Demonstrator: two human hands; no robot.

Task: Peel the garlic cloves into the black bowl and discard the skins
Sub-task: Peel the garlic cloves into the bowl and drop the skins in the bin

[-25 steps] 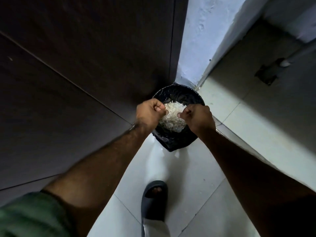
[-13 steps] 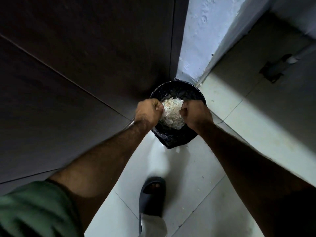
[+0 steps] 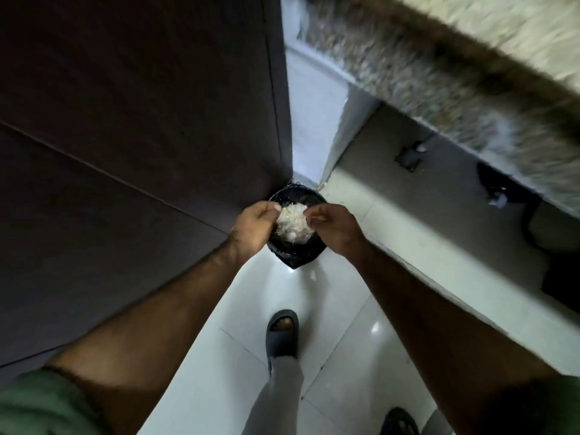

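A person's left hand (image 3: 255, 221) and right hand (image 3: 333, 227) hang side by side over a black-lined bin (image 3: 295, 255), fingers curled inward. Whether either hand pinches any skins cannot be told; the fingertips are turned away from the camera. The left hand covers the bin's left rim, the right hand its right rim, and between them a pale heap of garlic skins (image 3: 293, 223) fills the bin's middle. The bin stands on the white tiled floor (image 3: 251, 296) in a corner, hard against a dark brown cabinet door (image 3: 131, 127) on its left, with a pale wall (image 3: 310, 120) behind it. Above and to the right of the bin runs the speckled edge of a stone bench (image 3: 439, 76), blurred. Nearer the camera than the bin, a foot in a dark slide sandal (image 3: 281, 334) rests on the floor, and a green sleeve (image 3: 40, 403) shows at the left arm.
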